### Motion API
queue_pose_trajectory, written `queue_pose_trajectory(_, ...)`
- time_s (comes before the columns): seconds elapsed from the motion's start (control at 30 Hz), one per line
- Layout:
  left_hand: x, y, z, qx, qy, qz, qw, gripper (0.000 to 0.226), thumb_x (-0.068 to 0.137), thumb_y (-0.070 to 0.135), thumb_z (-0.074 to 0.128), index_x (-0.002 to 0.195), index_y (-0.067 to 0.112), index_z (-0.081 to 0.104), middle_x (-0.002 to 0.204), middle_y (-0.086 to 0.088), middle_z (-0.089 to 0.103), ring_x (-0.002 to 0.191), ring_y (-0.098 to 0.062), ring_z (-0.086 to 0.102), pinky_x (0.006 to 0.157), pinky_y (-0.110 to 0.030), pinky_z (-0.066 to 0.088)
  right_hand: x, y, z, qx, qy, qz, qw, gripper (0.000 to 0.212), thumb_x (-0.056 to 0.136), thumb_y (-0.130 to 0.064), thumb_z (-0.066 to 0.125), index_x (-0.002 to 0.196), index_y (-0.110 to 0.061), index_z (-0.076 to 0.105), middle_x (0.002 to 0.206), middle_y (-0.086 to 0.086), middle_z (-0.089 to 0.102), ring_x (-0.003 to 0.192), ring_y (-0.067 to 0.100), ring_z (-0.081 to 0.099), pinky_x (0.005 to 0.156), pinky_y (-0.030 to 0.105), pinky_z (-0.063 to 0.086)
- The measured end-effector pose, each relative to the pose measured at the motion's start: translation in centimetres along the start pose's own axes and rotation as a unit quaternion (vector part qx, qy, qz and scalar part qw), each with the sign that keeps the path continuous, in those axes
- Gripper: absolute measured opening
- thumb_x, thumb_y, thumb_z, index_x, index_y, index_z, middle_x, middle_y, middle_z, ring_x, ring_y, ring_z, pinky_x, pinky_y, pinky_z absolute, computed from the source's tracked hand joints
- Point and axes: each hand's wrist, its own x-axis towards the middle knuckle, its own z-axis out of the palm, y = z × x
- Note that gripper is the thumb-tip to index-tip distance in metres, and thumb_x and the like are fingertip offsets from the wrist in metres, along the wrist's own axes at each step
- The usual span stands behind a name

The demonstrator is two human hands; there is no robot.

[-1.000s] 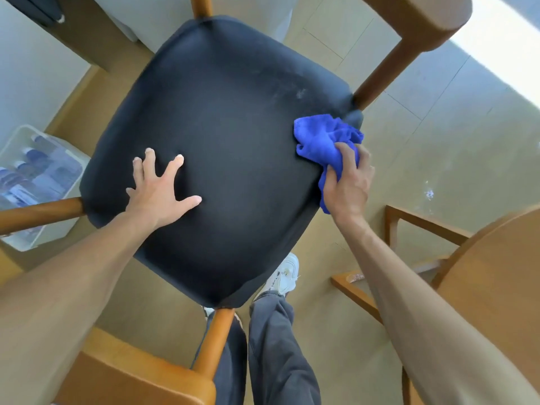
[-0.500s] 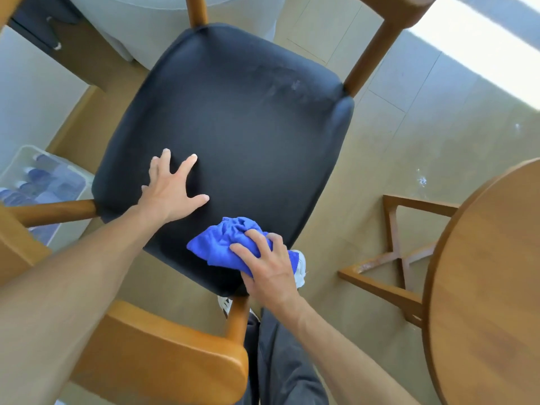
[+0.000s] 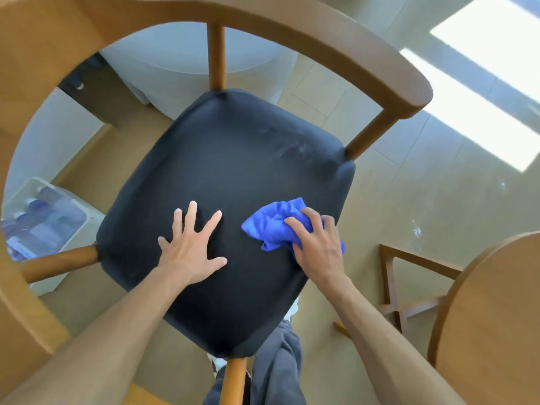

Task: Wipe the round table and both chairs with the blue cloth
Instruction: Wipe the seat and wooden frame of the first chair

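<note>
The bunched blue microfibre cloth [image 3: 273, 225] lies on the right side of the dark padded chair seat [image 3: 228, 171], pinned under the right hand [image 3: 317, 248], whose fingers curl over it. The left hand [image 3: 191, 252] rests flat beside it, fingers spread wide, steadying the seat. Pale smears near the seat's far corner suggest the wiping is unfinished. The curved wooden armrest [image 3: 336, 45] and round wooden table [image 3: 496, 323] look untouched; a second chair is not visible.

No readable text, label, brand, number or sign was found on anything shown in the head view.
</note>
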Motion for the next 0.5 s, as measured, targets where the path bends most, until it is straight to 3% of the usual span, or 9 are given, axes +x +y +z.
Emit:
queue_pose_trajectory(0.1, 0.2, 0.7, 1.0, 0.006, -0.008, -0.005, 1.000, 0.105, 0.077, 0.056, 0.066, 0.147, 0.043, -0.010, 0.148, -0.003, -0.040, 0.139, -0.033, -0.031, 0.108, -0.064, 0.022, 6.5, 3.8, -1.4, -0.009, 0.017, 0.147, 0.989, 0.040, 0.077, -0.008, 0.067, 0.114, -0.021, 0.064, 0.127, 0.010, 0.053, 0.089, 0.038, 0.049, 0.075, 0.044, 0.049)
queue_pose_trajectory(0.2, 0.3, 1.0, 1.3, 0.015, -0.008, -0.015, 1.000, 0.105, 0.078, 0.055, 0.066, 0.147, 0.041, -0.012, 0.146, -0.007, -0.042, 0.137, -0.036, -0.032, 0.108, -0.063, 0.024, 12.0, 5.8, -2.2, 0.013, 0.004, 0.292, 0.956, 0.042, 0.091, -0.018, 0.053, 0.133, -0.023, 0.049, 0.139, 0.009, 0.040, 0.107, 0.038, 0.042, 0.091, 0.043, 0.039)
queue_pose_trajectory(0.37, 0.6, 1.4, 1.0, 0.017, -0.016, -0.024, 0.999, 0.103, 0.082, 0.053, 0.063, 0.147, 0.039, -0.016, 0.141, -0.009, -0.049, 0.135, -0.038, -0.036, 0.109, -0.061, 0.022, 15.5, 3.4, -0.7, 0.033, 0.036, 0.419, 0.907, 0.036, 0.095, -0.022, 0.044, 0.131, -0.021, 0.043, 0.142, 0.010, 0.034, 0.109, 0.037, 0.037, 0.087, 0.043, 0.039)
queue_pose_trajectory(0.43, 0.7, 1.3, 1.3, 0.014, -0.002, -0.020, 1.000, 0.105, 0.078, 0.053, 0.068, 0.149, 0.039, -0.008, 0.144, -0.010, -0.045, 0.134, -0.039, -0.034, 0.105, -0.064, 0.025, 16.6, 2.7, -0.2, 0.021, 0.037, 0.445, 0.895, 0.038, 0.095, -0.022, 0.045, 0.133, -0.020, 0.043, 0.141, 0.012, 0.033, 0.110, 0.039, 0.037, 0.085, 0.045, 0.042)
queue_pose_trajectory(0.5, 0.8, 1.1, 1.4, 0.015, 0.016, -0.013, 1.000, 0.116, 0.055, 0.053, 0.085, 0.149, 0.035, 0.019, 0.156, -0.015, -0.021, 0.141, -0.045, -0.012, 0.091, -0.069, 0.037, 17.7, 1.9, 0.2, -0.001, 0.039, 0.440, 0.897, 0.040, 0.094, -0.020, 0.045, 0.134, -0.017, 0.044, 0.140, 0.015, 0.034, 0.109, 0.040, 0.039, 0.079, 0.045, 0.044)
